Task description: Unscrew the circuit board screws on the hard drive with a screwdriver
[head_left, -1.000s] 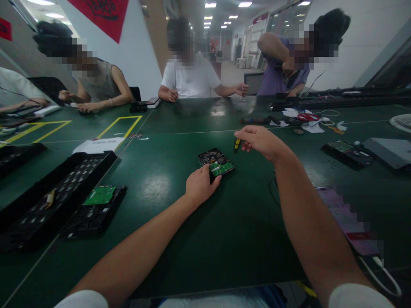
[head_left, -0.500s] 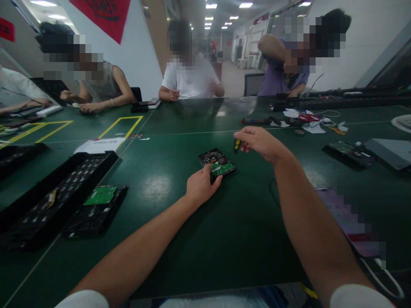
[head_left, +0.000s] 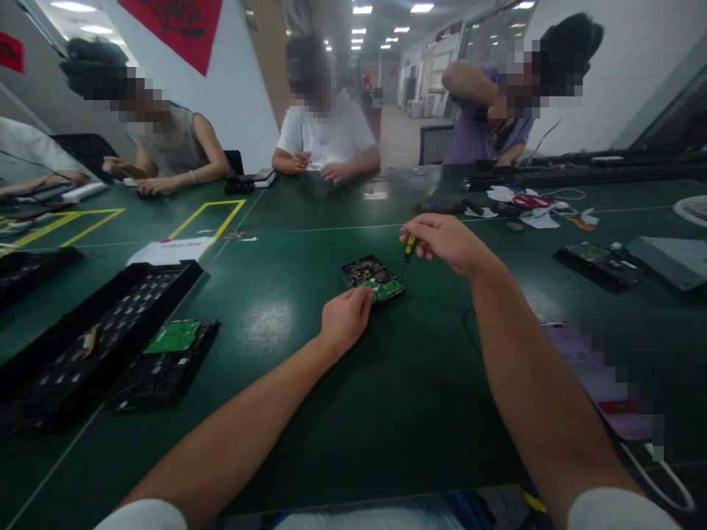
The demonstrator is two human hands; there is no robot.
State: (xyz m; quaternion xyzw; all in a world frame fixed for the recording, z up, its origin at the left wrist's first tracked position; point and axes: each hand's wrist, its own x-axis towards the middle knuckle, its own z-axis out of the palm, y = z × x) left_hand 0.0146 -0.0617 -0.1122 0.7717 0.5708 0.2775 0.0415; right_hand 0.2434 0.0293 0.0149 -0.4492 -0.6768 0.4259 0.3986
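Observation:
In the middle of the green table lies a hard drive [head_left: 365, 266], black with a green circuit board [head_left: 389, 288] on its near side. At the board's near left edge, my left hand [head_left: 345, 318] is closed, thumb and fingertips pinched together. Whatever they hold, if anything, is too small to make out. My right hand [head_left: 446, 241] grips a small black-and-yellow screwdriver [head_left: 409, 249] by its upper end. It points down beside the drive's right corner; I cannot tell whether the thin tip touches it.
A long black tray [head_left: 118, 313] stands at left, with another hard drive [head_left: 171, 361] beside it. At right are a drive [head_left: 599, 263], a grey case [head_left: 671, 259] and a pinkish pad [head_left: 602, 375]. Tools and papers [head_left: 538, 219] lie beyond. Several people sit across the table.
My left thumb and fingers, spread around the drive's near edge before, have closed into a pinch. The screwdriver has tilted, its tip leaning toward the drive.

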